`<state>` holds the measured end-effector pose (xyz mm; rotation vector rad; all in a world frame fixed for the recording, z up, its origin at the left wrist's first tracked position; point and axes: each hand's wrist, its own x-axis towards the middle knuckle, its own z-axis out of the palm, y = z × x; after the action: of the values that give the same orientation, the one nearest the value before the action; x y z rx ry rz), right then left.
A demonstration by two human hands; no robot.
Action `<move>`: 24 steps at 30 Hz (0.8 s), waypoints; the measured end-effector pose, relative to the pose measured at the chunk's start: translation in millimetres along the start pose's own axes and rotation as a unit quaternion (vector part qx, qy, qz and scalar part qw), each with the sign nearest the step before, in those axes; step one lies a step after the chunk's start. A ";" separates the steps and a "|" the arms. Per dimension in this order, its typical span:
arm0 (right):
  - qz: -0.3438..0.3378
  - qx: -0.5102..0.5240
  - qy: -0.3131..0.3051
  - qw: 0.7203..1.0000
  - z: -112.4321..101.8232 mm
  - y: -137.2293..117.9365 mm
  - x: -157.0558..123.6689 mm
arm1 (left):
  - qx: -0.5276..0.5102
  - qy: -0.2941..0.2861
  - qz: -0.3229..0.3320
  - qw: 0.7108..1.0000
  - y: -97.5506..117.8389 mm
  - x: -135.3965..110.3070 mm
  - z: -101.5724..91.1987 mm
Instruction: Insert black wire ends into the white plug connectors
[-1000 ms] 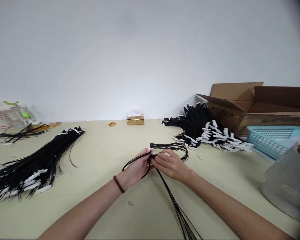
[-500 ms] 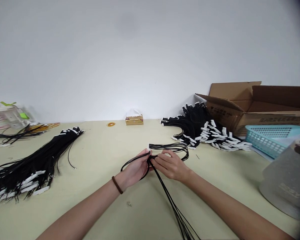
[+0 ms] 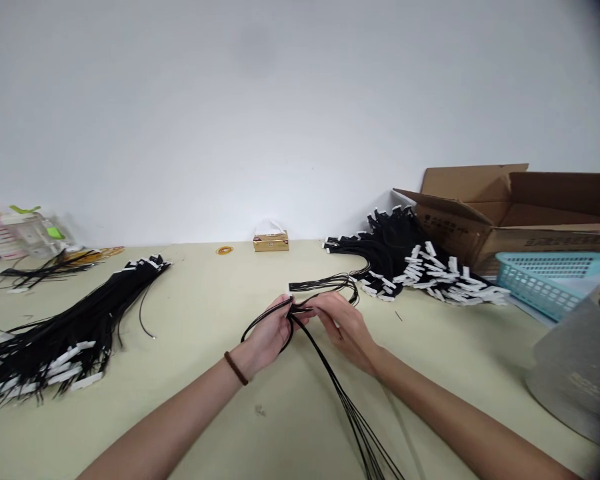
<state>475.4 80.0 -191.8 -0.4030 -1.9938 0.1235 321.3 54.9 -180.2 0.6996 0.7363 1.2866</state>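
Note:
My left hand, with a brown band at the wrist, is closed around a bundle of black wires near the middle of the table. One part of the bundle loops back over the hand, and loose strands trail to the bottom edge. Above the left fingertips shows a small white connector, with wires curving away to the right. My right hand pinches at the bundle just right of the left hand. Its fingertips partly cover the wires there.
On the left lies a pile of black wires with white connectors. A second wire pile lies back right, beside an open cardboard box, a turquoise basket and a grey container. A tissue box stands against the wall.
Both hands and the wire bundle have moved slightly left. My right hand has turned, its fingers now bent down onto the wires. The white connector has shifted left with the bundle.

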 end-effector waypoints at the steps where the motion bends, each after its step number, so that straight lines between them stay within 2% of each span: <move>1: 0.042 0.021 0.025 0.999 -0.8 -3.5 1.3 | 0.010 0.004 0.000 1.000 0.3 0.7 -1.0; 3: 0.141 0.085 0.087 0.983 -3.3 -9.0 5.2 | 0.025 0.018 -0.001 1.000 0.7 1.5 -2.9; 4: 0.187 0.133 0.125 0.965 -5.3 -10.0 7.7 | 0.028 0.027 -0.002 0.999 0.9 1.6 -3.7; 7: 0.286 0.286 0.242 0.882 -16.3 -2.1 16.1 | 0.033 0.044 0.001 0.998 1.6 1.3 -5.1; 9: 0.312 0.324 0.314 0.836 -28.0 10.4 20.5 | 0.035 0.043 0.001 0.998 2.0 0.7 -5.5; 10: 0.317 0.318 0.341 0.826 -34.6 17.1 22.0 | 0.036 0.040 -0.001 0.999 2.2 0.2 -5.6; 11: 0.317 0.294 0.357 0.828 -41.1 23.0 22.9 | 0.038 0.038 -0.003 0.999 2.3 -0.3 -5.6; 12: 0.306 0.249 0.357 0.846 -46.9 27.4 23.3 | 0.039 0.037 -0.006 0.999 2.5 -0.8 -5.4; 15: 0.200 0.015 0.273 0.941 -55.6 29.5 21.9 | 0.046 0.035 -0.012 0.998 2.7 -1.7 -4.7; 17: 0.079 -0.117 0.184 0.973 -52.3 24.0 19.2 | 0.052 0.036 -0.017 0.998 2.7 -1.4 -4.6; 19: -0.044 -0.196 0.097 0.975 -44.1 17.6 15.8 | 0.053 0.031 -0.017 0.998 2.3 -0.4 -4.9; 21: -0.131 -0.252 0.033 0.958 -35.1 12.8 12.6 | 0.053 0.020 -0.012 0.998 1.8 0.6 -5.3; 24: -0.180 -0.294 -0.013 0.938 -26.8 9.2 9.9 | 0.064 0.013 -0.005 0.998 1.5 0.9 -5.0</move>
<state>497.4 89.4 -173.8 -0.4006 -2.0718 -0.7177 316.6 56.3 -182.0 0.7827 0.8494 1.2488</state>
